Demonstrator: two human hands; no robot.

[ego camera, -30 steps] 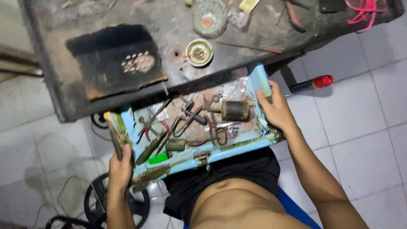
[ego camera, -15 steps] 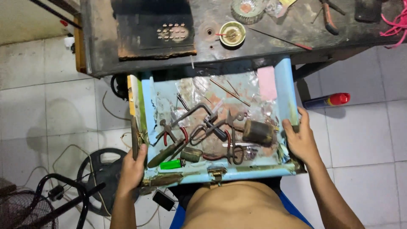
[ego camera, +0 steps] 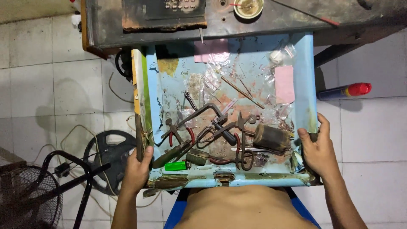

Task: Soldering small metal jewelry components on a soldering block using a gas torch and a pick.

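Note:
A worn light-blue drawer (ego camera: 305, 76) sticks out from under a dark, dirty workbench (ego camera: 271, 21) towards my body. My left hand (ego camera: 136, 167) grips the drawer's near left corner. My right hand (ego camera: 319, 148) grips its near right side. Inside lie rusty pliers with red handles (ego camera: 180, 135), scissors (ego camera: 212, 131), a bent metal bar (ego camera: 203, 111), a dark cylinder (ego camera: 271, 136), a green lighter (ego camera: 176, 166), thin rods (ego camera: 241, 92), pink paper pieces (ego camera: 284, 83) and small clear bags (ego camera: 282, 53).
A blue spray can with a red cap (ego camera: 344, 90) lies on the tiled floor at right. A fan grille (ego camera: 25, 197), a black round base (ego camera: 108, 154) and loose cable (ego camera: 70, 135) sit at lower left. A small round tin (ego camera: 248, 7) rests on the workbench.
The drawer has come further out from under the workbench, showing more of its far half. Both hands stay on its near corners; the view has levelled.

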